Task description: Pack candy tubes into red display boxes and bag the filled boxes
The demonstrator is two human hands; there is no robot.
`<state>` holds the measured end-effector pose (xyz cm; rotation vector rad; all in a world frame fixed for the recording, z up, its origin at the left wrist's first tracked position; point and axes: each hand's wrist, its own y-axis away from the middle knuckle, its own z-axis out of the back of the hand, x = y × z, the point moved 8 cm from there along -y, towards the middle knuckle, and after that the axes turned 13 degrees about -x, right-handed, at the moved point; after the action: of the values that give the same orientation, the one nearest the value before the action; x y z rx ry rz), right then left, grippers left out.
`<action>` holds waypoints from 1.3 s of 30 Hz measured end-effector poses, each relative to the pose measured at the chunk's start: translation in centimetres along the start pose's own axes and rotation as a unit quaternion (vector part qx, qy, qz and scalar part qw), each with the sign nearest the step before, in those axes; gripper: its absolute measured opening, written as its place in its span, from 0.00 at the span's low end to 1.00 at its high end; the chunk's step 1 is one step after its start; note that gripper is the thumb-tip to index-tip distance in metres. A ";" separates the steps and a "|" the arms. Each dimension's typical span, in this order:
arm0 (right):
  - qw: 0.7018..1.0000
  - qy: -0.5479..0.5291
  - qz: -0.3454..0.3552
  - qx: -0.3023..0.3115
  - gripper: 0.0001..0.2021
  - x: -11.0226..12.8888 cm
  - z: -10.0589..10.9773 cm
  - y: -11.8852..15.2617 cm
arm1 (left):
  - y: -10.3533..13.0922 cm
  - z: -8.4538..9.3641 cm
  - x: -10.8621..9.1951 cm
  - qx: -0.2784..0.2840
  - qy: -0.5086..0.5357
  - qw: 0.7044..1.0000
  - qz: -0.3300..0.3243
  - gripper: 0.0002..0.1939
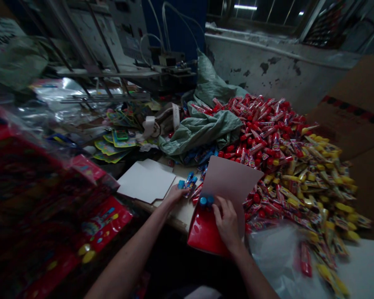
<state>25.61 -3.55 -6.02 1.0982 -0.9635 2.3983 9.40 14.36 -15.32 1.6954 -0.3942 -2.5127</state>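
Note:
At the table's front edge my left hand point(176, 193) is closed around a few small blue-capped tubes point(190, 182) with patterned wrappers. My right hand point(227, 218) has its fingers curled at two blue-capped tubes point(206, 202), of which mainly the caps show; their lower parts are hidden. These caps are over a glossy red box point(207, 228), whose pale flap point(229, 178) stands raised behind them. Between the hands, a few red tubes point(197, 193) lie beside the box.
Large heaps of red-capped tubes point(264, 128) and yellow-capped tubes point(314, 178) cover the right side. White card sheets point(147, 180) lie left of my left hand. A green sack point(202, 128), a clear plastic bag point(277, 249), a cardboard box point(358, 137) and red packages point(102, 224) surround the work area.

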 end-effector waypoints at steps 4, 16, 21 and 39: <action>0.995 -0.086 -0.031 0.024 0.16 2.7 -0.9 -0.5 | 4.4 3.2 0.2 0.023 0.081 0.996 0.027 0.28; 0.972 -0.186 -0.075 0.121 0.12 4.4 -2.1 1.0 | 14.1 1.4 -1.9 0.113 0.210 0.970 0.050 0.30; 0.987 -0.131 -0.042 0.083 0.11 2.8 -0.3 0.8 | 12.2 1.5 -1.8 0.018 0.188 0.982 0.023 0.22; 0.982 0.077 0.139 0.106 0.16 1.5 -4.8 1.4 | 12.2 4.3 1.6 -0.050 0.192 0.978 0.067 0.26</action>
<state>21.35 -1.16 -7.77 0.8748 -0.8737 2.8210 3.93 2.94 -12.03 1.9810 -0.3258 -2.0125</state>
